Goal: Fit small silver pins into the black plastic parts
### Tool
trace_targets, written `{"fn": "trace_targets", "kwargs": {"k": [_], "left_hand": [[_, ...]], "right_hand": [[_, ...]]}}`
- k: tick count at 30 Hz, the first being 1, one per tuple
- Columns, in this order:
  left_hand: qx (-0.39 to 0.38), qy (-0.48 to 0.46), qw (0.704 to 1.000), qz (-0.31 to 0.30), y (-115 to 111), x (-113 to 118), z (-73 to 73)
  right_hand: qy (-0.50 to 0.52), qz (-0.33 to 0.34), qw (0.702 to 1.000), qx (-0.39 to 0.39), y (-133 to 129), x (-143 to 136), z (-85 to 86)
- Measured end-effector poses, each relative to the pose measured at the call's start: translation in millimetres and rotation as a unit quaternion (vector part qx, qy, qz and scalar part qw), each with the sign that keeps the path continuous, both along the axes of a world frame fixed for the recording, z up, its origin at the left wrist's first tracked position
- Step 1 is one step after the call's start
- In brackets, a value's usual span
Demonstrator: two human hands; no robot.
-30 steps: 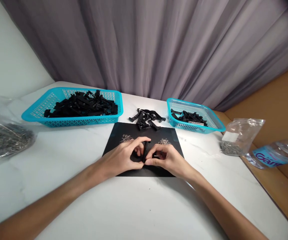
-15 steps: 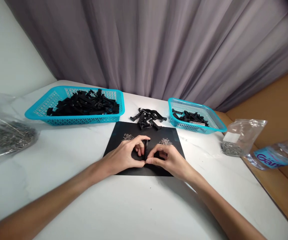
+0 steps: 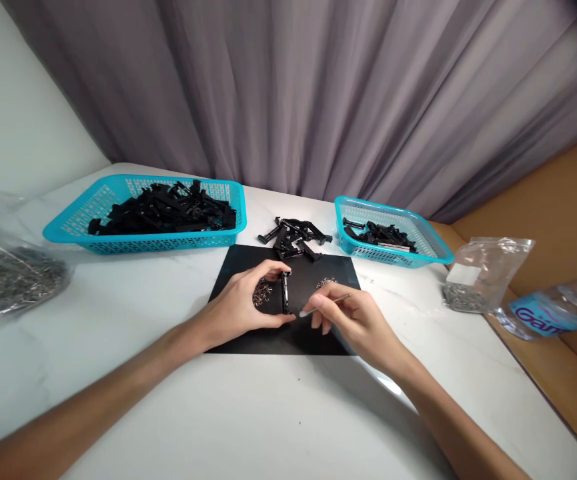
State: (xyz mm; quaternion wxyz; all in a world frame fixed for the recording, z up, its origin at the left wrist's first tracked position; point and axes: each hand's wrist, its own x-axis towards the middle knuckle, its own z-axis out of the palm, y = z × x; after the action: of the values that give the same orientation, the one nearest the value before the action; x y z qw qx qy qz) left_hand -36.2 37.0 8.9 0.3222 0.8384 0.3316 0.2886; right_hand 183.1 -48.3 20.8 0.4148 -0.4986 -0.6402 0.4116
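A narrow black plastic part [image 3: 285, 292] is pinched at its two ends between the thumb and fingers of my left hand [image 3: 243, 300], over a black mat [image 3: 288, 343]. My right hand [image 3: 355, 317] grips a thin metal tool [image 3: 335, 301] like a pen, its pale tip pointing at the lower end of the part, slightly apart from it. Small metal pieces lie in a left pile [image 3: 262, 293], seen between my left thumb and fingers, and in a right pile [image 3: 326, 283] just beyond my right hand.
Loose black parts [image 3: 295, 237] lie behind the mat. A large blue basket [image 3: 168, 241] at left and a smaller one [image 3: 393, 255] at right hold black parts. Clear bags of metal pieces stand at far left [image 3: 13, 277] and right [image 3: 465, 293], near a bottle [image 3: 548, 313].
My right hand has moved off the part to the right, and the tool in it now shows. The part in my left hand has turned and shifted slightly left.
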Motion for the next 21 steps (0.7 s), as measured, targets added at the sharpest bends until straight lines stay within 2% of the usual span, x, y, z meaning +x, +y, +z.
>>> {"fn": "trace_targets", "kwargs": {"k": [3, 8, 14, 21], "left_hand": [[0.004, 0.001, 1.000, 0.015, 0, 0, 0.7], [0.016, 0.023, 0.999, 0.020, 0, -1, 0.4], [0.083, 0.046, 0.995, 0.025, 0, -3, -4.0], [0.182, 0.010, 0.983, 0.005, -3, -5, -5.5]], "right_hand": [[0.042, 0.008, 0.999, 0.005, 1, -3, 1.1], [0.051, 0.023, 0.998, -0.002, 5, -4, -6.5], [0.068, 0.050, 0.996, -0.023, 9, -4, -15.6], [0.088, 0.065, 0.994, -0.026, 4, -10, -21.4]]}}
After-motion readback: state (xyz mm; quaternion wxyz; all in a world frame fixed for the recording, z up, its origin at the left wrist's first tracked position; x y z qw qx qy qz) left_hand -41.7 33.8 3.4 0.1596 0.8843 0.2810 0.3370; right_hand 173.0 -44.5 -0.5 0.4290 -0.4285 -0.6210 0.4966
